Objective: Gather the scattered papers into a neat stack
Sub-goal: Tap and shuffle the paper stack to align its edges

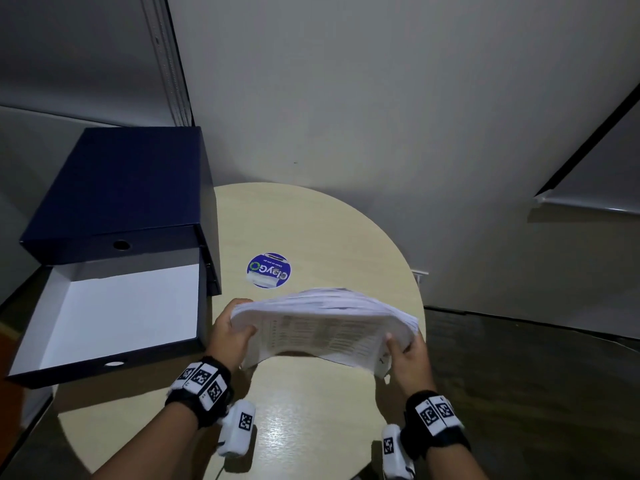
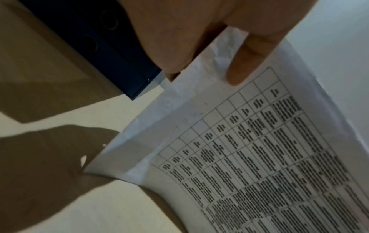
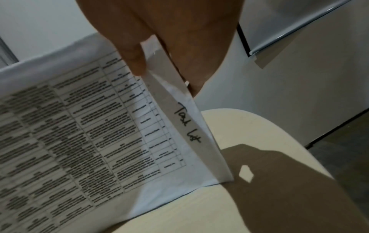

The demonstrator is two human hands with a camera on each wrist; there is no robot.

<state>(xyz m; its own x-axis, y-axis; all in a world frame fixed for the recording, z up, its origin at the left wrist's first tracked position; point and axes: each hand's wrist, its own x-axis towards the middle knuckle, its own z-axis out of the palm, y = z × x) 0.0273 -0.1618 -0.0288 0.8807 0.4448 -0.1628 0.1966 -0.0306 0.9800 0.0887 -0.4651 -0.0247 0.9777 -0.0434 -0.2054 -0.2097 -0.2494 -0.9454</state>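
Papers (image 1: pixel 325 327) upright, both hands gripping (ends)

Stack of papers (image 1: pixel 323 327) above near-right part of tabletop (image 1: pixel 311 427), lower corners touching it, middle arched clear. Left hand (image 1: pixel 230 336) at stack's left end, right hand (image 1: pixel 408 358) at right end. Sticker (image 1: pixel 268 270) on tabletop centre, behind stack. Drawer box (image 1: pixel 121 188) at left edge; open drawer (image 1: pixel 104 317) juts toward near-left, left of left hand.
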